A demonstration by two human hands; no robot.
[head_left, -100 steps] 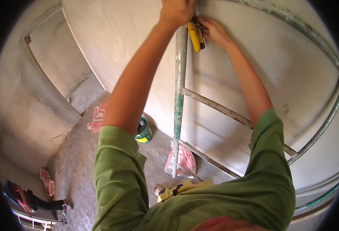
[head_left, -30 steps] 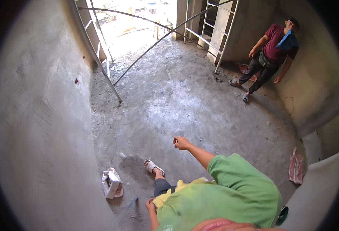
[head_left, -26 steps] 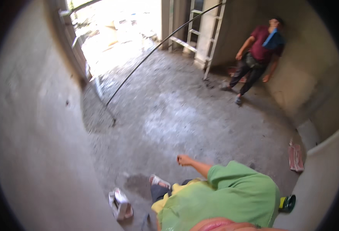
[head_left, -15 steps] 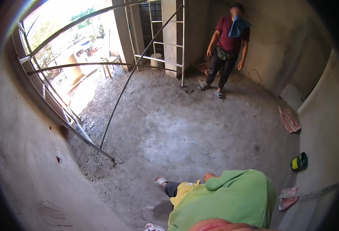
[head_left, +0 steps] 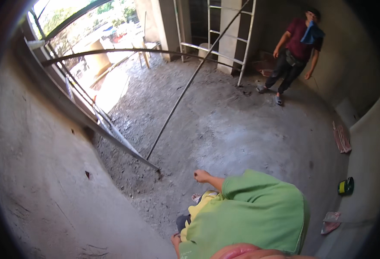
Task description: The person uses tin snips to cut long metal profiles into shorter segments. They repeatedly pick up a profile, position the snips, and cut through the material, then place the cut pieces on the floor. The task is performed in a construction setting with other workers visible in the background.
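Observation:
My right hand [head_left: 202, 175] reaches out from a green sleeve above the grey floor. Its fingers are curled in, and nothing shows in them. My left hand [head_left: 175, 239] hangs low at the lower edge, beside the dark and yellow clothing on my legs; its fingers are too small and partly hidden to read. Neither hand visibly touches any loose object. Closest to my right hand is the foot of a metal bar [head_left: 152, 164], which stands on the floor to its left.
A person [head_left: 300, 47] in a dark red shirt stands at the far right. Metal scaffolding [head_left: 237, 60] and crossing bars line the opening at the left and back. Along the right wall lie a green container [head_left: 345, 186] and crumpled sacks [head_left: 342, 137]. Rubble [head_left: 129, 172] covers the left floor.
The view has shifted, so the room's things sit farther right. My right arm has swung out, and my left hand has come into view. One foot has moved.

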